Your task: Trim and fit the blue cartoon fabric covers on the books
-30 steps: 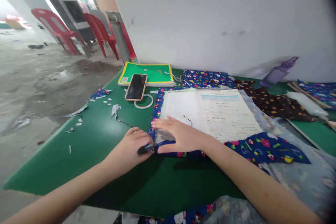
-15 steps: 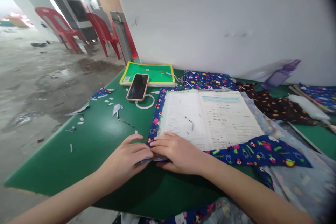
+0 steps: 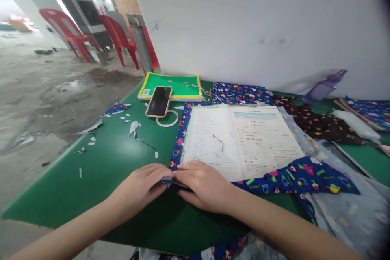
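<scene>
An open book [image 3: 210,134] lies on blue patterned fabric [image 3: 283,176], whose left and near edges are folded over the book's borders. My left hand [image 3: 144,183] pinches the folded fabric at the near left corner, thumb below and fingers on top. Right beside it, my right hand [image 3: 204,185] grips the same near edge, its fingers over the book's lower left page and its thumb beneath. The fabric's paler underside shows between the two hands. To the right, a loose fabric flap spreads past the book's near right corner.
A phone [image 3: 159,101] leans on a green book [image 3: 179,85] at the back left. Paper and fabric scraps [image 3: 134,126] dot the green table [image 3: 115,162]. A purple bottle [image 3: 324,87], brown fabric [image 3: 319,122] and a white board [image 3: 243,28] stand or lie behind. Red chairs [image 3: 118,36] are beyond.
Both hands have drawn slightly toward me along the near edge, bringing the folded fabric and book corner with them. The left fingers have closed more tightly on the fold.
</scene>
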Demonstrator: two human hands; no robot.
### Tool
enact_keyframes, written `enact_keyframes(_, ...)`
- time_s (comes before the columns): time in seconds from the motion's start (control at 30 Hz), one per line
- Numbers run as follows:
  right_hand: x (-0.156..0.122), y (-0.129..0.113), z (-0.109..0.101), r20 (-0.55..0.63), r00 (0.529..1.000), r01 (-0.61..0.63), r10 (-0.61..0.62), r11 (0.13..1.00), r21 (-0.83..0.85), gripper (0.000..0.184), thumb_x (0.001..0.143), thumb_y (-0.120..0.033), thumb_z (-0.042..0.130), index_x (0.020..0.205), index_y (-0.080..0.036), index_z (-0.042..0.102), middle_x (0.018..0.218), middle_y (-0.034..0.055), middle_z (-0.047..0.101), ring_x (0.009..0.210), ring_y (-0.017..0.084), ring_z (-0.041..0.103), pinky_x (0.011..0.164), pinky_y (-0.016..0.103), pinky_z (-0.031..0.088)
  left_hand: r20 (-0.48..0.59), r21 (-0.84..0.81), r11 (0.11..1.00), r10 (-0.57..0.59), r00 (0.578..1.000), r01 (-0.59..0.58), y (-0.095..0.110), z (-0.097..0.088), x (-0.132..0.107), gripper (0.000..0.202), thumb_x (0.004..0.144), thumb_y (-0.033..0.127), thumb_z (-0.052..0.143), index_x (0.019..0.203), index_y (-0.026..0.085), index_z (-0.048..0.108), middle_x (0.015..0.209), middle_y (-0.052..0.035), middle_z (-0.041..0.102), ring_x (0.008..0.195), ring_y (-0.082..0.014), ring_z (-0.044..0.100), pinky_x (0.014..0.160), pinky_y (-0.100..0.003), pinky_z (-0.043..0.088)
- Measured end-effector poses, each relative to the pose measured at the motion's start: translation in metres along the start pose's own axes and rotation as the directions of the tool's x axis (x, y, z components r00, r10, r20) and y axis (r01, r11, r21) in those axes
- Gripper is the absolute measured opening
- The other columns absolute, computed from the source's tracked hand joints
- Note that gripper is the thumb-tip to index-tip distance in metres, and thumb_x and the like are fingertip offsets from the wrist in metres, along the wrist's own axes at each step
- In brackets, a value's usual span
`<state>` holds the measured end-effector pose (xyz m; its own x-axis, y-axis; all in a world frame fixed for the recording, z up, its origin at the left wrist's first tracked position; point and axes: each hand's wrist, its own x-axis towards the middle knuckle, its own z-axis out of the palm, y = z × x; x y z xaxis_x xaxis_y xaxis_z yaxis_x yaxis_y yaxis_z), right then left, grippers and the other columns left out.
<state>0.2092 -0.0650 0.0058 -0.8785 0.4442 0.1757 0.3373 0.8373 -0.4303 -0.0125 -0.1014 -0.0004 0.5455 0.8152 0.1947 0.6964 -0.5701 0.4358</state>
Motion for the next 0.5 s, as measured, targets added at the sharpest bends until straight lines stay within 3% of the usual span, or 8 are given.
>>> enact_keyframes(0.2, 0.002, 0.0, -0.018, 0.071, 0.993, -0.105, 0.093, 0.974, 0.201, 0.032, 0.082, -0.02, 0.056, 0.114, -0.02, 0.058, 0.113, 0.0059, 0.064, 0.105, 0.019, 0.058, 0.093, 0.033, 0.041, 0.068, -0.188, 0.945, -0.258, 0.964, 0.267, 0.001, -0.004, 0.009, 0.009, 0.083, 0.022, 0.05, 0.091, 0.024, 0.054, 0.084, 0.0026, 0.067, 0.075, -0.0149, 0.064, 0.067, -0.024, 0.049)
enact_keyframes(0.4, -0.012, 0.013, -0.034, 0.08, 0.946, -0.325, 0.316, 0.899, 0.295, 0.059, 0.077, -0.03, 0.063, 0.133, -0.025, 0.044, 0.114, 0.0083, 0.064, 0.101, 0.024, 0.061, 0.085, 0.036, 0.046, 0.117, -0.293, 0.886, -0.341, 0.933, 0.36, -0.001, 0.0, 0.016, 0.009, 0.086, 0.027, 0.046, 0.093, 0.026, 0.052, 0.082, 0.0024, 0.068, 0.077, -0.0168, 0.067, 0.07, -0.027, 0.051)
enact_keyframes(0.5, -0.019, 0.023, -0.042, 0.108, 0.921, -0.389, 0.374, 0.866, 0.313, 0.042, 0.078, -0.033, 0.062, 0.119, -0.023, 0.057, 0.105, 0.0071, 0.067, 0.094, 0.022, 0.062, 0.079, 0.034, 0.047, 0.11, -0.31, 0.861, -0.389, 0.915, 0.403, 0.001, 0.003, 0.018, 0.011, 0.087, 0.029, 0.045, 0.097, 0.026, 0.049, 0.083, 0.0023, 0.068, 0.077, -0.0169, 0.067, 0.072, -0.029, 0.052)
